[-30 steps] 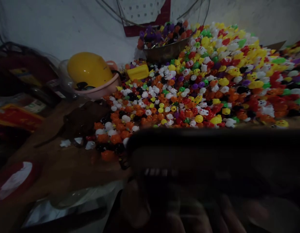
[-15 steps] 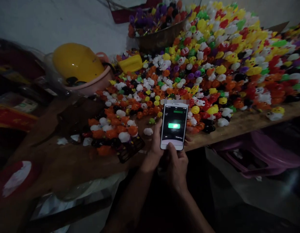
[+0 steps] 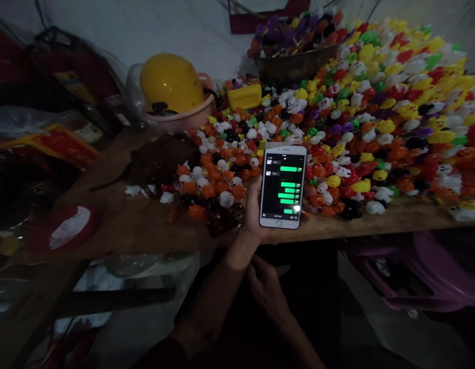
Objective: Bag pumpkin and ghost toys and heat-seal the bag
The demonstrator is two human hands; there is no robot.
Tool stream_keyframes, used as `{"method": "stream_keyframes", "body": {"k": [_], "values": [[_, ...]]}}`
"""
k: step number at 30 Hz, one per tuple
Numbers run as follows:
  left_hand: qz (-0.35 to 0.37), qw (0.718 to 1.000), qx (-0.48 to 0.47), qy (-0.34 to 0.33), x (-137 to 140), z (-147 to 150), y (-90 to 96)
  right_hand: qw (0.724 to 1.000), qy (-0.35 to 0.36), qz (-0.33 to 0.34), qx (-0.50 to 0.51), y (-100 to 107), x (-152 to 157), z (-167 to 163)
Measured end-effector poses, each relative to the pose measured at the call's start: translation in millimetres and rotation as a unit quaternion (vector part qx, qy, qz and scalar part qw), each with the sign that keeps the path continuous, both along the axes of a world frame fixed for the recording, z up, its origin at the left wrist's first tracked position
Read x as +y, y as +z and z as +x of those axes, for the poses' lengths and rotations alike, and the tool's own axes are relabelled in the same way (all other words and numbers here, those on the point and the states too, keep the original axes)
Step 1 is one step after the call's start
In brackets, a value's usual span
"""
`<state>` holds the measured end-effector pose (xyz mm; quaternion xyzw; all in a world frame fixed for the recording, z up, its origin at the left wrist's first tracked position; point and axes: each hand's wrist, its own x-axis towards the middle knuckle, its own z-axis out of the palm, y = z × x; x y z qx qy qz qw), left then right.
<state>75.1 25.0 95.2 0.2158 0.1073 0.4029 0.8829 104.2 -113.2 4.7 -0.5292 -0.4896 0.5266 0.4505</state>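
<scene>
- Over the front edge of the worktop (image 3: 122, 230): a white-framed smartphone (image 3: 283, 187), upright, screen towards the wearer, in the left hand (image 3: 253, 210).
- Left hand closed about the phone's left side and back; most fingers hidden behind it.
- Screen lit: dark chat page, column of green message bubbles; wording too small to read.
- Right hand (image 3: 266, 282) lower, over the dark lap, just beside the left wrist and apart from the phone. Fingers bent, tips hidden; cannot tell whether they pinch anything.
- Behind and right of the phone, a large heap of small plastic figures (image 3: 406, 118): yellow, white, red, orange, green, some black and purple.
- At the back, a metal bowl (image 3: 298, 64) filled with purple, orange and black pieces.
- Left of it, a yellow container (image 3: 245, 96); farther left, a yellow helmet (image 3: 171, 84) set in a pink basin (image 3: 187, 122).
- Near the left hand, a dark openwork tray (image 3: 225, 221), tilted, beside orange, white and black figures.
- Right, below worktop level, a purple plastic stool (image 3: 437, 271).
</scene>
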Motion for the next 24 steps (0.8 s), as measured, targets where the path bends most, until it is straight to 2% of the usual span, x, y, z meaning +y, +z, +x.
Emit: {"method": "stream_keyframes", "body": {"k": [2, 5, 8, 11, 14, 16, 19, 21, 24], "values": [[0.002, 1.0, 0.007, 0.01, -1.5, -1.3, 1.3, 0.992, 0.013, 0.071, -0.1, -0.8, 1.1, 3.0], [0.001, 0.999, 0.027, 0.023, -2.2, -2.5, 1.4, 0.967, -0.046, 0.142, -0.206, 2.3, 0.4, 22.0], [0.015, 1.0, 0.023, 0.012, -1.3, -2.1, -3.5, 0.959, -0.162, 0.111, -0.205, 11.6, -4.2, 50.2], [0.038, 0.998, -0.014, -0.042, 0.2, 2.3, -12.9, 0.94, -0.294, 0.066, -0.161, 24.5, -9.1, 70.3], [0.048, 0.995, -0.05, -0.078, 0.7, 8.1, -21.9, 0.915, -0.371, 0.083, -0.136, 35.2, -10.6, 71.1], [0.021, 0.995, -0.052, -0.082, 1.0, 10.9, -27.3, 0.904, -0.389, 0.121, -0.13, 39.2, -8.5, 64.5], [-0.054, 0.995, -0.032, -0.079, 2.4, 13.0, -36.6, 0.903, -0.384, 0.153, -0.12, 38.7, -2.4, 56.0], [-0.086, 0.992, -0.021, -0.088, 3.2, 12.7, -43.9, 0.906, -0.378, 0.145, -0.125, 34.1, 1.7, 54.4], [-0.089, 0.993, 0.009, -0.08, 1.9, 9.6, -53.6, 0.914, -0.377, 0.108, -0.101, 24.4, 6.1, 55.7]]}}
